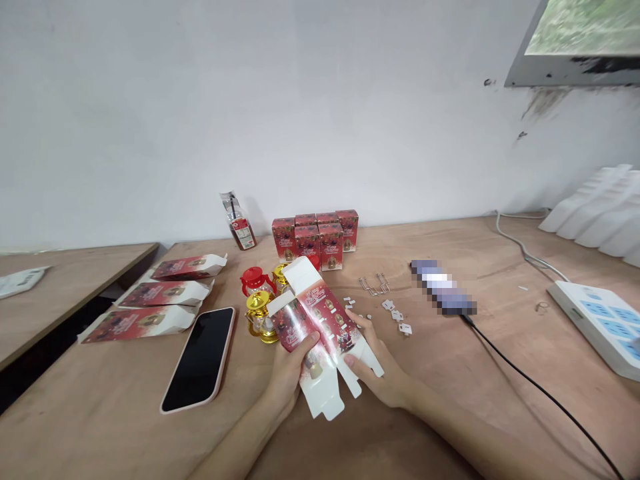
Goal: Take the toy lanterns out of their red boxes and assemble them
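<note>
Between my two hands is a red and white printed carton [320, 320], partly unfolded, with its white end flaps loose at top and bottom. My left hand [290, 370] grips its left side, thumb on the printed face. On the right edge, my right hand [380, 370] holds the carton with its fingers behind and thumb near the lower flaps. Just beyond the left side stand a small gold lantern [260, 317] and a red-topped lantern [256, 280]; more lanterns are partly hidden behind the carton.
Several closed red boxes [331, 247] stand near the wall beside a bottle [243, 230]. Flattened cartons [160, 293] and a phone [199, 360] lie left. Wire handles [374, 285], white tags [397, 315], a cabled phone [443, 287] and a power strip [600, 320] lie right.
</note>
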Demonstrator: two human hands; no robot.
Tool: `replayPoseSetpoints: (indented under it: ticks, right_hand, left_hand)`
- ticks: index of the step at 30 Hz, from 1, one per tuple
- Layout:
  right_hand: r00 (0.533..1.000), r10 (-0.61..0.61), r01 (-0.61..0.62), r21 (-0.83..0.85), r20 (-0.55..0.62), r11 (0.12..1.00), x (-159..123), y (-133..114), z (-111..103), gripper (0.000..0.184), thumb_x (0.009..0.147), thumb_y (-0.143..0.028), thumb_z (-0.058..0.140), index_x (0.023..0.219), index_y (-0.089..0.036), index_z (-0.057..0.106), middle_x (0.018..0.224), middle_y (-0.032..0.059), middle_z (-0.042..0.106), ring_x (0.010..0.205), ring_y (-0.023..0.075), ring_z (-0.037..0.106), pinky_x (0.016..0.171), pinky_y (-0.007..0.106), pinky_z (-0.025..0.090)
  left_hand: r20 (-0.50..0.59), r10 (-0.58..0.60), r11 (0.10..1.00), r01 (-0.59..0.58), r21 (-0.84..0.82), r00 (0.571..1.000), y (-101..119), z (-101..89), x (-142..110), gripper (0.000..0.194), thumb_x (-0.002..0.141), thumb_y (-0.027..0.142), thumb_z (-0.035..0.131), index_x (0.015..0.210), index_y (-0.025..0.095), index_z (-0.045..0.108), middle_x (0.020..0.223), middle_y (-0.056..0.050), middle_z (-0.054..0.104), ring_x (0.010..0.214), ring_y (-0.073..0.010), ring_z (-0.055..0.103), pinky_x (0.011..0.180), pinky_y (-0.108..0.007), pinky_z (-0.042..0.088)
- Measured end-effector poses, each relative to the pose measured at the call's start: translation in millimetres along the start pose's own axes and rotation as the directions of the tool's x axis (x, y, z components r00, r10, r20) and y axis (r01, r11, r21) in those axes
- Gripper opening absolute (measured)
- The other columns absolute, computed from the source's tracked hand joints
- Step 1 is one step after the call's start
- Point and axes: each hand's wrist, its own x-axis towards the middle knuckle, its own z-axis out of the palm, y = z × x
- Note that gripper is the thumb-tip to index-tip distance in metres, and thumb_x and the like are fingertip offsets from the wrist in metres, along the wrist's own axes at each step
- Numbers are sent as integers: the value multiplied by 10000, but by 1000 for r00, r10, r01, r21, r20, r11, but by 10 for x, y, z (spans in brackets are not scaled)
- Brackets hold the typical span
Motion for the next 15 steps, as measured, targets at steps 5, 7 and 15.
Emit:
replayPoseSetpoints:
  ticks: [5,7,15]
  right_hand:
    - [1000,4,-4,7,16,1000,-5,3,2,678,908,-348,472,1433,-238,57,1107,84,631,815,174,648,780,334,527]
    - [1000,10,-10,7,19,1000,-5,1,-2,689,906,-357,478,1435,-230,55,1132,95,620,816,174,645,788,338,523]
    - [999,25,-26,29,37,999,0,-3,-22,701,898,-351,498,1436,-237,62,1228,118,564,875,186,637,866,377,491]
  left_hand:
    - [-19,-7,1000,7,2,1000,-7,-5,-2,609,513,285,833,1057,129,610,925,-94,725,845,-252,687,789,-345,529]
    - [-11,-5,1000,5,3,1000,-16,-13,8,624,511,292,833,1068,128,606,908,-92,727,833,-252,689,783,-350,532]
    - [-15,-3,1000,4,13,1000,-43,-41,43,634,515,303,827,1077,122,598,936,-100,722,837,-251,687,785,-350,532]
